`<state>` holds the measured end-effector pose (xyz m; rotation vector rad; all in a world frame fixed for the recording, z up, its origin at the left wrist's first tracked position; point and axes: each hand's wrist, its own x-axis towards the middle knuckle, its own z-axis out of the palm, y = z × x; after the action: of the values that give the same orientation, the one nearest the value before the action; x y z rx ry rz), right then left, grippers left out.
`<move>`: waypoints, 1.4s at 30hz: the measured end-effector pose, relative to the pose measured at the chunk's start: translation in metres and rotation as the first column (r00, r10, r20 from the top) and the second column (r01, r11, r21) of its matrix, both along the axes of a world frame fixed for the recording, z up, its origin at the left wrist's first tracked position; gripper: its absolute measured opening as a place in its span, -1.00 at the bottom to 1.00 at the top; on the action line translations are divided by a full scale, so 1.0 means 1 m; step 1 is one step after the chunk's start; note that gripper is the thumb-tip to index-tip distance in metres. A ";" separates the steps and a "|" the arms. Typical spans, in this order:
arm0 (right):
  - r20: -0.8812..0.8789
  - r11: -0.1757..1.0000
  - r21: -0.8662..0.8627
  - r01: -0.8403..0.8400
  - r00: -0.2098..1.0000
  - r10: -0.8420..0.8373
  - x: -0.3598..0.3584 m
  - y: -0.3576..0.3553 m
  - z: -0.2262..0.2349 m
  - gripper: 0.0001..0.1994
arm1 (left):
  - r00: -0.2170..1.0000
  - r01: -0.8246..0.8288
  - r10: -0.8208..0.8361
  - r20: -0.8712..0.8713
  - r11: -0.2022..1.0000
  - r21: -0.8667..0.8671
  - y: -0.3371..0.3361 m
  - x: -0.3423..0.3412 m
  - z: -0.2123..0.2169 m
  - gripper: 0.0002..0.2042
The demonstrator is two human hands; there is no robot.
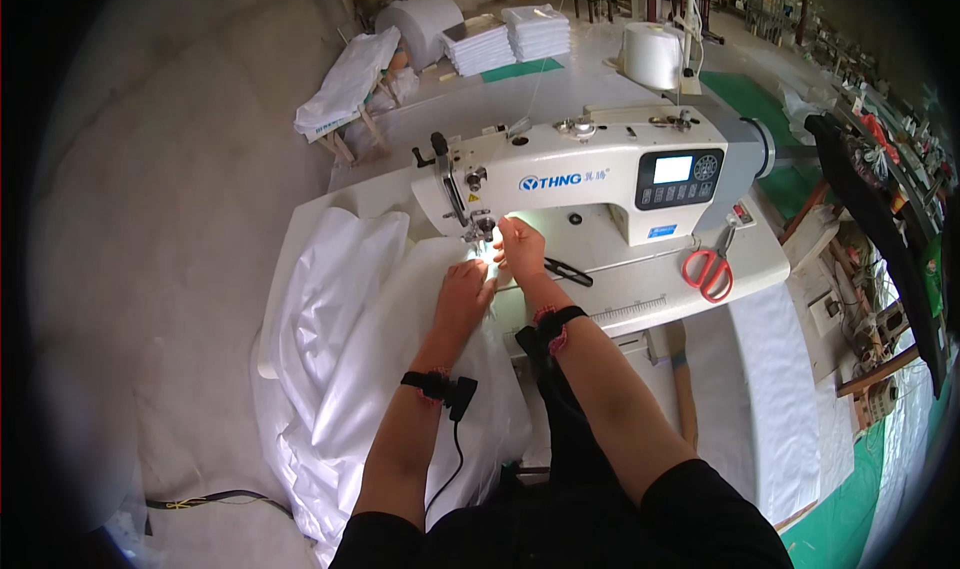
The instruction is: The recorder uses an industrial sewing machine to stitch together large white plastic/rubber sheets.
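The white fabric (350, 369) lies under your left hand (465, 294), which presses it flat just short of the needle. Your right hand (522, 249) pinches something at the presser foot (480, 231), probably thread or the fabric's edge; glare hides which. You seem to be setting up a seam, so next line up that edge. Black snips (568, 271) lie just right.

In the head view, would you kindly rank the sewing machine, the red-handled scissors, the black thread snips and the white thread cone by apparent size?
1. sewing machine
2. white thread cone, though farther away
3. red-handled scissors
4. black thread snips
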<state>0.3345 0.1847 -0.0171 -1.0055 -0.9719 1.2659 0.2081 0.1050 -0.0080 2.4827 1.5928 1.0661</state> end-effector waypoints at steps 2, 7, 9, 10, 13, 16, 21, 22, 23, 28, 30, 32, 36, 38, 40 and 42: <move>-0.025 1.000 -0.015 -0.006 1.000 0.006 -0.004 -0.003 0.005 -0.67 | 1.000 -0.003 0.003 0.017 1.000 0.007 -0.004 -0.004 -0.003 -0.71; -0.054 0.999 -0.032 -0.003 0.999 0.001 -0.003 -0.010 0.012 -0.65 | 1.000 0.016 -0.016 0.001 1.000 -0.010 -0.014 -0.007 -0.006 -0.70; -0.057 1.000 -0.008 -0.007 0.998 0.006 -0.001 -0.012 0.012 -0.68 | 1.000 0.024 -0.024 0.009 0.999 -0.021 -0.020 -0.007 -0.008 -0.70; -0.054 1.000 0.019 -0.016 0.998 0.017 0.000 -0.012 0.010 -0.71 | 0.999 0.033 -0.032 0.024 0.999 -0.026 -0.023 -0.007 -0.006 -0.70; -0.014 0.990 0.139 -0.027 0.999 0.030 0.004 -0.013 -0.003 -0.77 | 0.998 0.052 -0.050 0.045 0.998 -0.036 -0.024 -0.009 -0.003 -0.70; 0.329 0.956 0.287 -0.066 0.944 -0.034 0.005 -0.013 -0.016 -0.85 | 0.997 0.058 -0.055 0.057 0.998 -0.040 -0.017 -0.011 -0.002 -0.72; 0.535 0.881 0.465 -0.090 0.821 -0.199 0.003 -0.027 -0.013 -0.85 | 0.996 0.071 -0.070 0.058 0.997 -0.013 0.003 -0.016 -0.004 -0.80; 0.524 0.865 0.497 -0.069 0.818 -0.236 0.004 -0.027 -0.013 -0.84 | 0.996 0.065 -0.066 0.056 0.998 0.021 0.009 -0.016 -0.004 -0.83; 0.512 0.846 0.530 -0.050 0.814 -0.273 0.004 -0.027 -0.012 -0.84 | 0.997 0.058 -0.061 0.055 0.997 0.056 0.014 -0.015 -0.005 -0.86; 0.656 0.801 0.575 -0.164 0.678 -0.332 0.005 -0.061 -0.011 -0.82 | 0.994 0.085 -0.090 0.063 0.993 0.085 0.021 -0.023 -0.009 -0.88; 0.620 0.812 0.574 -0.108 0.705 -0.345 0.002 -0.079 -0.014 -0.81 | 0.996 0.089 -0.089 -0.010 0.985 0.151 0.019 -0.031 -0.012 -0.86; 0.591 0.851 0.508 -0.129 0.772 -0.236 0.008 -0.111 -0.016 -0.81 | 0.988 0.079 -0.072 -0.137 0.996 0.049 0.013 -0.046 -0.023 -0.76; 0.577 0.938 0.130 -0.322 0.794 0.193 0.077 -0.188 -0.022 -0.84 | 0.997 0.054 -0.066 -0.037 0.961 -0.270 -0.064 -0.048 0.030 -0.71; 0.385 0.897 -0.202 -0.393 0.810 0.441 0.101 -0.211 -0.037 -0.81 | 0.999 -0.017 0.020 0.029 0.994 -0.108 -0.121 -0.078 0.054 -0.65; 0.381 0.808 -0.389 -0.443 0.721 0.579 0.100 -0.209 -0.069 -0.75 | 0.941 -0.339 0.338 -0.017 0.939 -0.059 -0.179 -0.123 0.056 -0.62; 0.563 0.811 -0.185 -0.555 0.617 0.550 0.069 -0.189 -0.092 -0.72 | 0.734 -0.679 0.679 0.015 0.734 0.020 -0.228 -0.158 0.047 -0.48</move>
<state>0.4039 -0.0047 -0.1094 -1.1727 -1.9024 1.4638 0.0504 -0.1231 0.0388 1.8888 2.5976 1.1191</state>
